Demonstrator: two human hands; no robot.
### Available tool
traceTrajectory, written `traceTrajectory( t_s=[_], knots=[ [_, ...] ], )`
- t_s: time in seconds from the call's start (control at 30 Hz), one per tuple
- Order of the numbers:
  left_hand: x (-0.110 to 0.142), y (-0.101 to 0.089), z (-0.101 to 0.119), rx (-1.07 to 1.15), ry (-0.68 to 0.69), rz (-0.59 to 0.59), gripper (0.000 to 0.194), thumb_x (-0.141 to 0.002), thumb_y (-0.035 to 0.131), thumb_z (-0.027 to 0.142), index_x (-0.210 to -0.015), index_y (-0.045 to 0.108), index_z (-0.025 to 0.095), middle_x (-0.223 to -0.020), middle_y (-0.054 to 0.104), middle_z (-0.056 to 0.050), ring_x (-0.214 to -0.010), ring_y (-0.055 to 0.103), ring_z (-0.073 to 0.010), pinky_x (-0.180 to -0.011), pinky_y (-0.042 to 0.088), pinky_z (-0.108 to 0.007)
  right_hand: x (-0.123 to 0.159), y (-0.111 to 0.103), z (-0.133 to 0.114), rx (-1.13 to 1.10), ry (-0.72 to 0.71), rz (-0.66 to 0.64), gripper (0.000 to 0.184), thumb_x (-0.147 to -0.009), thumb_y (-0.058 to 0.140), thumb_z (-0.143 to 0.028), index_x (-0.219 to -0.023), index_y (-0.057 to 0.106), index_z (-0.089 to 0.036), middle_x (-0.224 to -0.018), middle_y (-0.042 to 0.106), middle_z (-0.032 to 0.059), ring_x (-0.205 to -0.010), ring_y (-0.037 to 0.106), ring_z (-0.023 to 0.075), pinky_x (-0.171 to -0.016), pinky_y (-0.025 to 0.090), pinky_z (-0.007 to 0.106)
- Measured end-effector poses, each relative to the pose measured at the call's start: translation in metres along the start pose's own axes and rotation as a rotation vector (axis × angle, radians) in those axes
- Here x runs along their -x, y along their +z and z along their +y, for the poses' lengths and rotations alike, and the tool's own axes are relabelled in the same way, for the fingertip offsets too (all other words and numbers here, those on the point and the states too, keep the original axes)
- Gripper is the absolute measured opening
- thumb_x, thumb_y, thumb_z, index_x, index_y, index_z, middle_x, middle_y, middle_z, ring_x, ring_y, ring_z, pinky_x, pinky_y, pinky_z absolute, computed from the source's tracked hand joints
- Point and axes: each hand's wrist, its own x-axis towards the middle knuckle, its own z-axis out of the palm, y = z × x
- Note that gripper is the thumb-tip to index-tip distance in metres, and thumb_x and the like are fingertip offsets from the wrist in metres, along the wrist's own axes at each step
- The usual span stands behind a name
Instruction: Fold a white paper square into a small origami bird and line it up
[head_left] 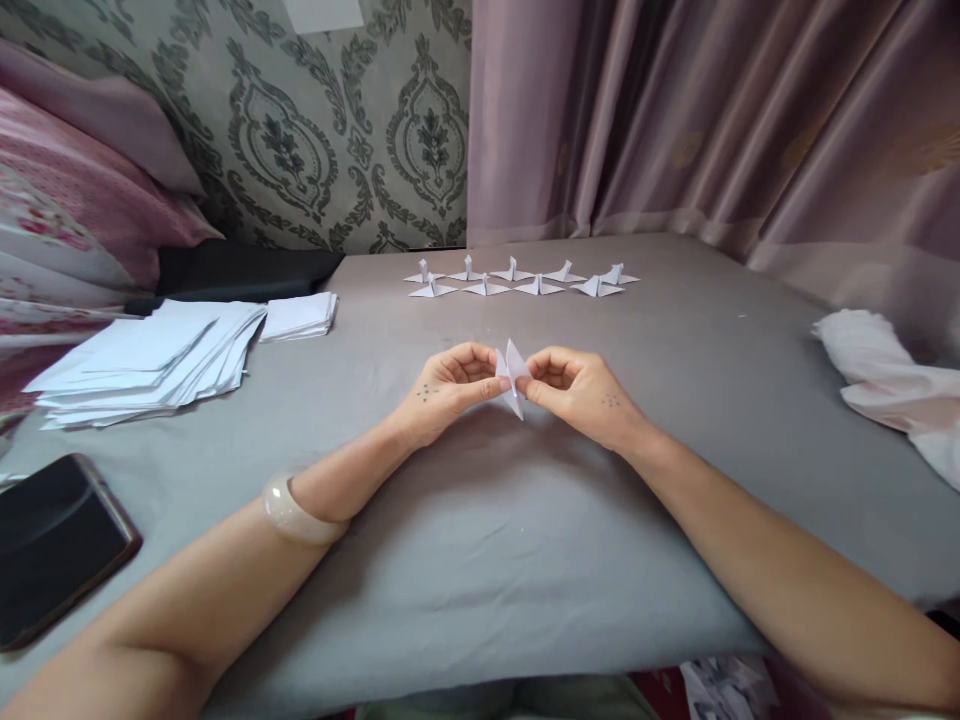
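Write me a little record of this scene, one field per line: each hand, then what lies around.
Left hand: pinching a small, pointed, folded white paper piece
Right hand: pinching the same piece from its other side
Worn: pale, glossy, ring-shaped bangle, left wrist
Farther back: nine folded white paper figures, two rows
Left side: large white paper stack, smaller white paper stack, black rectangular phone
Right side: crumpled pinkish-white cloth
Underneath: smooth grey fabric cover

On my feed I count nine winged white-paper figures (538,287), one pointed white-paper fold (515,362), two white-paper stacks (150,350) (295,316), one black rectangular phone (60,545).
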Motion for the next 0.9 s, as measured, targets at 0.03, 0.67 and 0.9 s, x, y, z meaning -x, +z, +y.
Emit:
traceTrajectory(
  t_s=[0.03, 0.67, 0.9],
  knots=[
    [0.000, 0.000, 0.000, -0.003, -0.001, 0.000, 0.021, -0.070, 0.080, 0.020, -0.084, 0.066, 0.015, -0.085, 0.068, -0.001, -0.079, 0.064, -0.0113, -0.082, 0.050, -0.028, 0.001, 0.001, 0.000, 0.022, -0.006, 0.010, 0.019, -0.069, 0.074, -0.035, -0.074, 0.063, -0.020, -0.070, 0.065, -0.0002, -0.065, 0.060, 0.0136, -0.063, 0.048, 0.027],
    [0.001, 0.009, 0.003, -0.087, 0.012, 0.149, 0.025, -0.067, 0.082, 0.023, -0.082, 0.064, 0.014, -0.077, 0.067, -0.001, -0.071, 0.062, -0.0105, -0.071, 0.050, -0.024, 0.001, 0.006, -0.001, -0.100, 0.092, 0.007, 0.030, -0.069, 0.077, -0.043, -0.083, 0.068, -0.019, -0.085, 0.069, 0.0026, -0.079, 0.064, 0.0153, -0.077, 0.050, 0.031],
    [0.000, 0.006, 0.003, -0.027, -0.059, 0.137, 0.034, -0.066, 0.082, 0.022, -0.090, 0.059, 0.014, -0.076, 0.069, -0.001, -0.069, 0.065, -0.0120, -0.071, 0.051, -0.027, -0.002, -0.001, 0.006, -0.237, 0.213, -0.032, 0.030, -0.064, 0.082, -0.039, -0.082, 0.070, -0.019, -0.084, 0.069, 0.0017, -0.077, 0.063, 0.0133, -0.078, 0.052, 0.031]
  ],
)
